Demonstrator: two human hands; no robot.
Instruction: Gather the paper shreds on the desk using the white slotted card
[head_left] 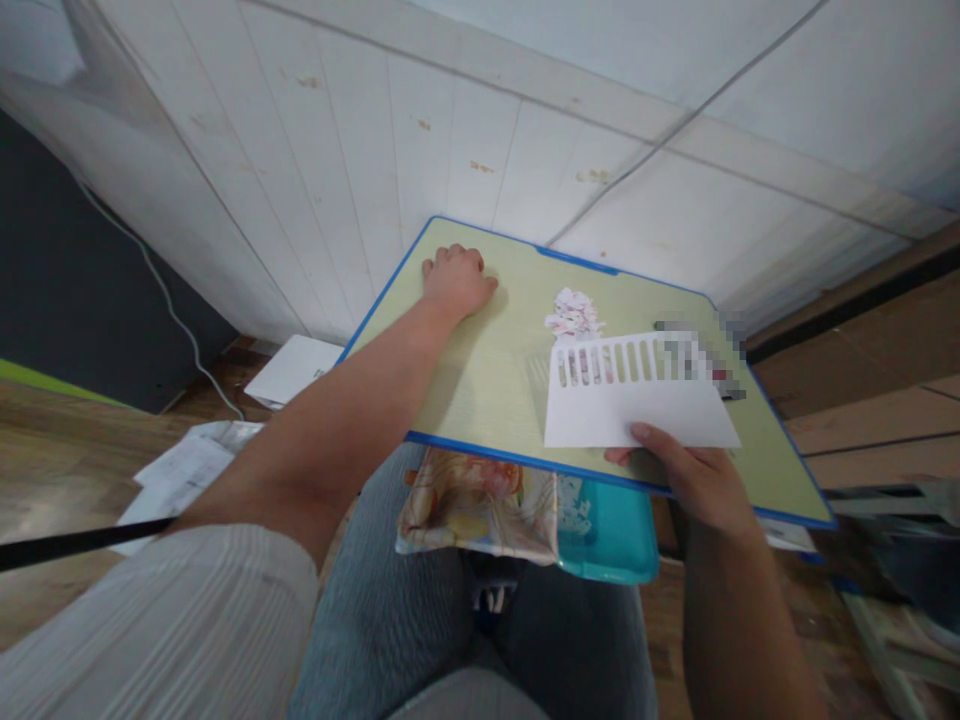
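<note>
My right hand [701,475] pinches the near edge of a white sheet of paper [622,415], thumb on top. A row of narrow slots is cut along the sheet's far part, and the table and printed scraps show through them. Just beyond the sheet lies a small heap of white and pinkish paper scraps [574,315]. My left hand [459,280] rests on the far left of a yellow-green table [510,330] with a blue rim. Its fingers are curled under, and nothing shows in them.
A pixelated item [712,360] lies at the table's right. Under the near edge are a patterned packet [480,505] and a teal plastic container [615,530] above my lap. White panelling [420,130] stands behind. Papers [187,465] and a white box [292,370] sit at left.
</note>
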